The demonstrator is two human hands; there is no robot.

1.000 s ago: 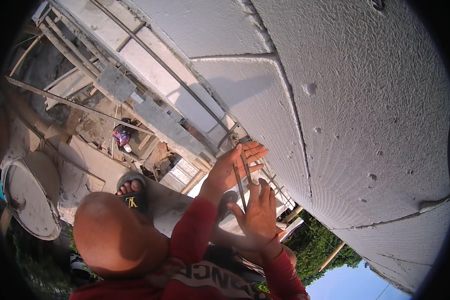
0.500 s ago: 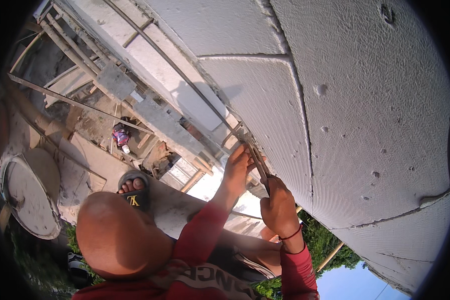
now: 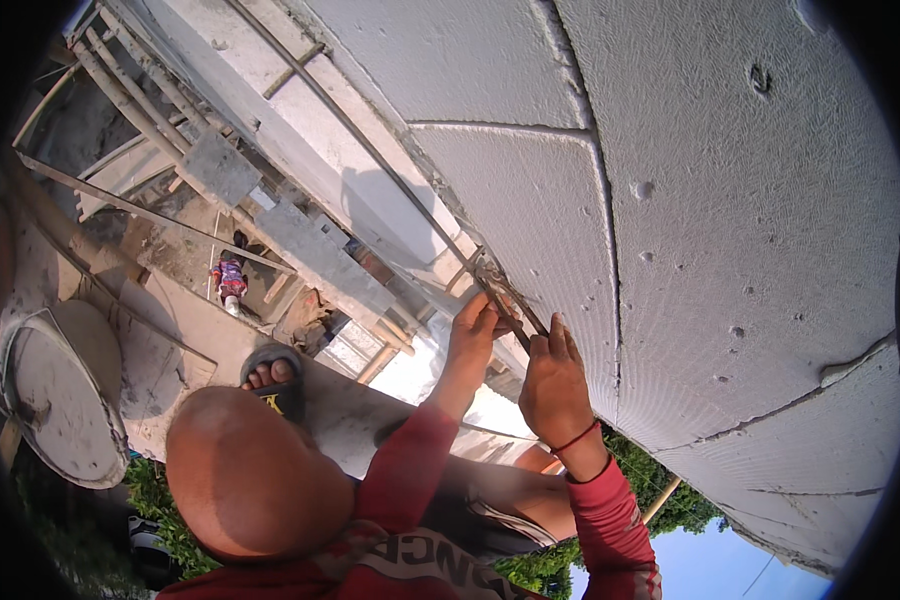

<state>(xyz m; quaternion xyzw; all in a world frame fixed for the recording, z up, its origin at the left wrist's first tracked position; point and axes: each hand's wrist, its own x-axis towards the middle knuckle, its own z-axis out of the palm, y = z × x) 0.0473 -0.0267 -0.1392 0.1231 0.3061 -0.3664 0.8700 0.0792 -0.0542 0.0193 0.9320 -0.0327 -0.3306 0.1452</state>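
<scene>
My left hand (image 3: pixel 477 330) is closed at the end of a long rebar frame (image 3: pixel 380 155), where thin dark metal rods (image 3: pixel 522 318) come together beside the block wall (image 3: pixel 530 220). Just right of it and nearer to me, my right hand (image 3: pixel 557 388) is closed, its fingers pinched round the lower part of these rods. A red cord circles the right wrist. The rods slant between both hands, close to the wall face. Fingers partly hide their lower ends, so I cannot tell whether a separate tool is among them.
A mortar-stained bucket (image 3: pixel 65 395) stands at the left, near my sandalled foot (image 3: pixel 275 375) on a ledge. My bent knee (image 3: pixel 255 470) is in the foreground. Far below, another person (image 3: pixel 230 280) is among planks and rubble. Bamboo poles (image 3: pixel 130 85) cross the upper left.
My right hand has shifted slightly up and tilted more upright, its fingers now higher along the rods. My left hand stays almost in place. The person below has moved slightly left.
</scene>
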